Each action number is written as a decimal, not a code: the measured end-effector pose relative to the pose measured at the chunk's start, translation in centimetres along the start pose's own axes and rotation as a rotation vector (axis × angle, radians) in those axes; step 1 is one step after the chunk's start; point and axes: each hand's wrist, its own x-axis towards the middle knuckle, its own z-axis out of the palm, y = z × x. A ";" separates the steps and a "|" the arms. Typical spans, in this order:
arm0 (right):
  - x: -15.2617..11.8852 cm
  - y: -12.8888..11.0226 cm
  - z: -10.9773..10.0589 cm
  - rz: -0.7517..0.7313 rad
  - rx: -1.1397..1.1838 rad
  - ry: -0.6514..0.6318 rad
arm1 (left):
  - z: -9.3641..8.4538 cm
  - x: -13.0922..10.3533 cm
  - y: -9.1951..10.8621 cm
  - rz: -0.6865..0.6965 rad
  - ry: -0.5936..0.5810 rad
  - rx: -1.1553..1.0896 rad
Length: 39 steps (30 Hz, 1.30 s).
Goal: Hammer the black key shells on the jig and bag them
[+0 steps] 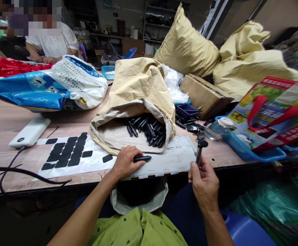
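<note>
My left hand [128, 161] rests on a grey-white board [174, 159] at the table's front edge. Its fingers are closed on a short black pen-shaped piece [145, 158], which lies nearly level and points right. My right hand [205, 184] is raised in front of the edge, wrapped round a hammer-like tool [199, 154] with a metal shaft and a dark head at the top. Just beyond my left hand, a beige sack [138, 77] lies with its mouth towards me. Several similar black pieces [151, 131] are heaped inside that mouth.
Left lie a sheet of black stickers [69, 152], a white power bank [30, 132] with a cable and a blue-white bag [61, 85]. Right stand a clear jar [218, 128] and a blue basket [254, 155]. An open bag [138, 201] hangs below the edge. A person [52, 44] sits across.
</note>
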 end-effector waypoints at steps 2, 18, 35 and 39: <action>-0.9 -1.5 0.8 0.011 0.064 -0.116 | -0.1 0.0 -0.1 -0.015 -0.008 -0.032; -3.7 -5.0 5.1 -0.342 -0.085 -0.415 | -0.4 0.0 0.1 -0.020 -0.028 -0.047; -5.1 -5.4 6.0 -0.413 -0.231 -0.505 | -0.3 0.0 -0.6 -0.019 -0.025 -0.097; -4.9 -5.1 5.9 -0.390 -0.260 -0.500 | -0.1 0.0 -0.7 -0.021 -0.008 -0.095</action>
